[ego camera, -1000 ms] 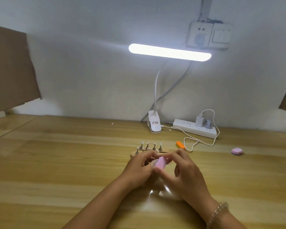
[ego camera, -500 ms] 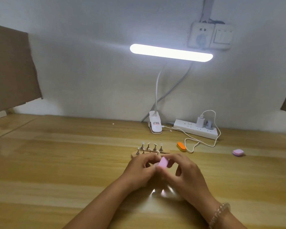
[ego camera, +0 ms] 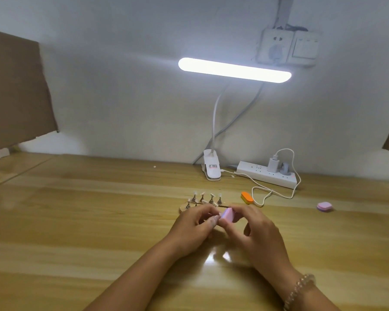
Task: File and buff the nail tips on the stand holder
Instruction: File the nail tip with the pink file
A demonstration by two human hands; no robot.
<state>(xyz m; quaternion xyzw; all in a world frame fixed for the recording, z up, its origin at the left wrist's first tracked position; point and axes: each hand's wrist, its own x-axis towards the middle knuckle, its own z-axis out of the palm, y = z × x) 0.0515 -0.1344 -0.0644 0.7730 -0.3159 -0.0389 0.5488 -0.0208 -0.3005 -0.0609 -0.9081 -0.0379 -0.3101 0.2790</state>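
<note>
Head view: both hands meet just in front of the stand holder [ego camera: 185,207], low over the counter [ego camera: 76,221]. The right hand [ego camera: 256,234] pinches a small pink buffer block [ego camera: 227,215] between thumb and fingertips, one face turned towards the left hand [ego camera: 193,230]. The left hand's fingers curl in to meet the block. It probably steadies one nail tip against it, but the piece itself is hidden, so I cannot tell what that hand grips, if anything.

The other nail tips [ego camera: 202,195] stand upright in a row on the holder, just beyond the knuckles, likely kept close so the next one is a short reach. Working directly under the lamp [ego camera: 234,69] puts light on the edge being rubbed.

An orange file block [ego camera: 247,197] lies just right of the holder. Another pink block [ego camera: 324,206] lies well apart, to the right. Both sit on the right hand's side, presumably for swapping.
</note>
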